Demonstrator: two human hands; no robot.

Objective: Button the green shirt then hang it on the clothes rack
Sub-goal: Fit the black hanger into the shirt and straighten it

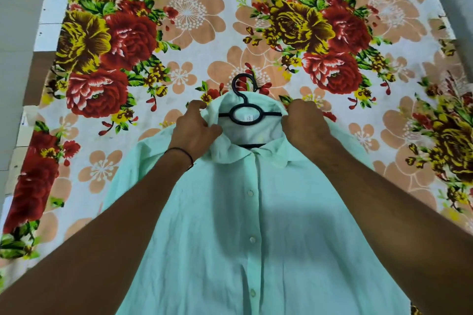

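Covering the surface, a floral sheet [186, 13] lies under the green shirt [230, 212], which spreads front-up from centre to 6 o'clock, its placket closed. The left hand [195, 126] and right hand [304, 123] each grip bunched collar cloth, at 9 and 3 o'clock of the black hanger [243, 100] inside the neck. White buttons [250, 192] run toward 6 o'clock.
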